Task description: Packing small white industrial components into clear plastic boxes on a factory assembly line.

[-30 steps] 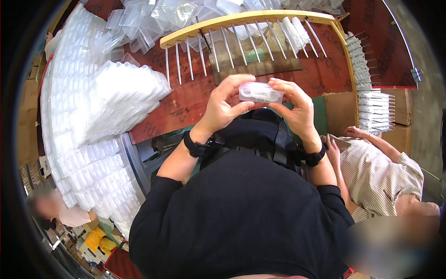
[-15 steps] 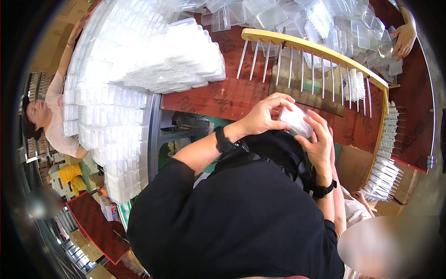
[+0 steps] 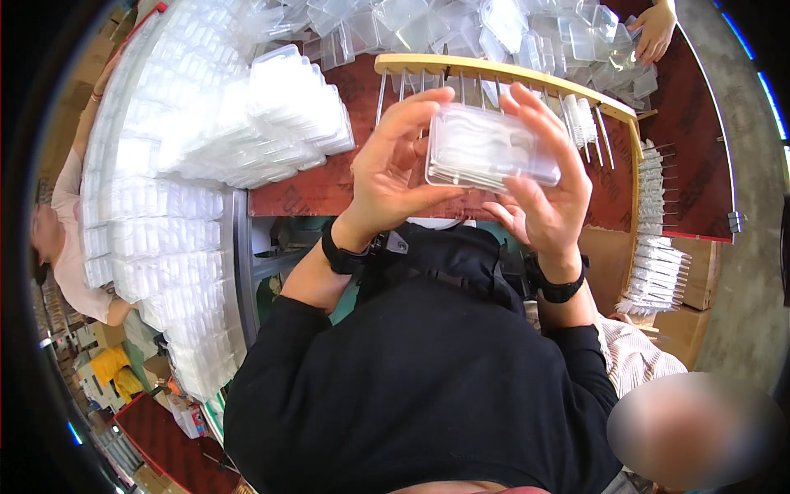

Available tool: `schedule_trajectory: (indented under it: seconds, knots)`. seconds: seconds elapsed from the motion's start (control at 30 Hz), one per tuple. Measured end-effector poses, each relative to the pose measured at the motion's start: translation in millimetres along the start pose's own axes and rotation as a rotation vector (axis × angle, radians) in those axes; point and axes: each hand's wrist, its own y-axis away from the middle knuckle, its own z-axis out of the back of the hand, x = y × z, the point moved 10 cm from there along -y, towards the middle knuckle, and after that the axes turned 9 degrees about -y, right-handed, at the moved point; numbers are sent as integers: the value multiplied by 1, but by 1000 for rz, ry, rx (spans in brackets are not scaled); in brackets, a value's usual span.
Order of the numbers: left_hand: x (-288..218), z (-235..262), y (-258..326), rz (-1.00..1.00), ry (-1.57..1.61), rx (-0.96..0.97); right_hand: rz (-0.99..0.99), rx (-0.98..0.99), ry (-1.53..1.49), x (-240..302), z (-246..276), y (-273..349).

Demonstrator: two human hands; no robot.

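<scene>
A clear plastic box (image 3: 485,148) is held up in front of me above the near edge of the table. Inside it lie many slim white pieces in a layer, looking like floss picks. My left hand (image 3: 383,173) grips the box's left end, thumb along the bottom edge and fingers at the top. Around its right end my right hand (image 3: 553,189) is closed, fingers over the upper side and thumb on the front. Just beyond the box is a wooden rack (image 3: 494,67) with metal rods, partly hidden by my hands. White pieces (image 3: 580,119) hang threaded on its right-hand rods.
Tall stacks of filled clear boxes (image 3: 288,107) stand at left on the red table (image 3: 288,193). Loose clear boxes (image 3: 461,29) are heaped at the back. Another person's hand (image 3: 656,33) rests by that heap. More loaded rods (image 3: 658,276) stick out at right. A person (image 3: 74,222) is at far left.
Both hands have raised the box toward me and turned it, so its broad face and the white pieces now show. The view has shifted, moving the table and rack leftward.
</scene>
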Motion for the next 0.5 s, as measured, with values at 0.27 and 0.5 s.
schedule_trajectory:
  seconds: [0.27,0.5]
  knots:
    - [-4,6,-4,-55,4,-43,57,0,6,6,-9,-6]
    - [22,-1,-7,25,14,-49,-102,-48,-210,-25,17,-2]
